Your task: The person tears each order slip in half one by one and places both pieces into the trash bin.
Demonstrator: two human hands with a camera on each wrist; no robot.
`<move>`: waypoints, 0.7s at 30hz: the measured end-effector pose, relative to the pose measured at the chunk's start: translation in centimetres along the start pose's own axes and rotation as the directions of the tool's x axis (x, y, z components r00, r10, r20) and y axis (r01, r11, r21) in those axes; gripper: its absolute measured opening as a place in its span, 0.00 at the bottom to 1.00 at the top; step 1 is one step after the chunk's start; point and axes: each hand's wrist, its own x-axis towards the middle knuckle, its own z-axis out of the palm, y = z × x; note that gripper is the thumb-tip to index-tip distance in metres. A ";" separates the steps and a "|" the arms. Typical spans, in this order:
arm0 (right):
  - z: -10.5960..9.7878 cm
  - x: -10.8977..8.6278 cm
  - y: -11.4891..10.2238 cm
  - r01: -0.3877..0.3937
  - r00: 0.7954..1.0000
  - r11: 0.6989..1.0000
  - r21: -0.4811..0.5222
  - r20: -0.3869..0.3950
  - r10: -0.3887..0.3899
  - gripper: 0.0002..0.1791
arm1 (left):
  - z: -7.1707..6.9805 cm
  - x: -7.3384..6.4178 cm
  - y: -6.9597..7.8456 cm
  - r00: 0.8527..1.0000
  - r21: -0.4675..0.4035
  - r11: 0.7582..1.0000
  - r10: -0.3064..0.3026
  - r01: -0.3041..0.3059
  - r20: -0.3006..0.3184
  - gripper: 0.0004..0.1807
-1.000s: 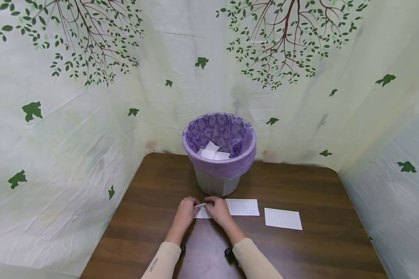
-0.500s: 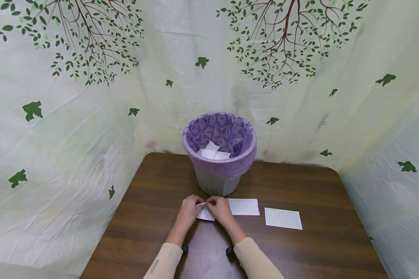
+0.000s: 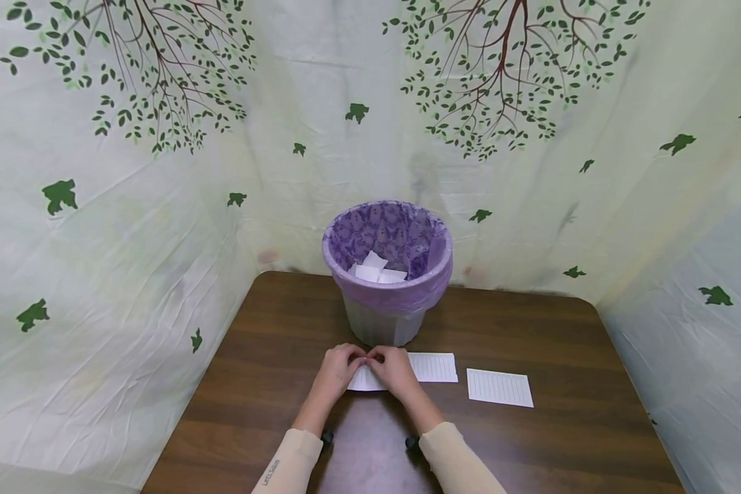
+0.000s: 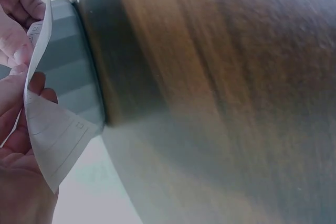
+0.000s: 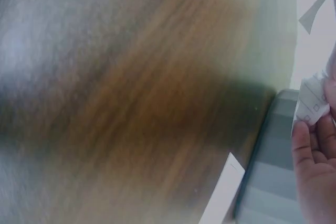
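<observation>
Left hand (image 3: 336,372) and right hand (image 3: 398,371) are sitting closer together than a second ago, each grip pinching the same paper (image 3: 367,381), which is spreading toward 6 o'clock, neither hand being nearer, while the bin (image 3: 383,322) is standing around 12.

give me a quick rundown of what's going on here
A person is pinching a lined sheet with the left hand and the right hand, and it bends in their grip. They're working on a wooden table, just in front of a bin with a purple liner. Some white pieces are already in the bin. Two more lined cards lie on the table to the right: a nearer card and a farther card.
</observation>
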 end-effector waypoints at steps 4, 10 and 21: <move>-0.9 -0.2 -0.3 0.039 0.999 0.999 -0.016 -0.021 -0.040 0.04 | 0.0 0.2 0.4 0.999 0.002 0.999 0.033 -0.033 -0.031 0.03; -2.7 -0.3 -0.9 0.116 0.990 0.992 -0.049 -0.076 -0.119 0.03 | -0.3 0.7 1.6 0.995 -0.009 0.998 0.068 -0.069 -0.067 0.02; -7.0 -0.4 -2.9 0.167 0.973 0.978 -0.122 -0.139 -0.183 0.02 | -1.8 2.2 5.1 0.983 -0.053 0.987 0.143 -0.149 -0.113 0.02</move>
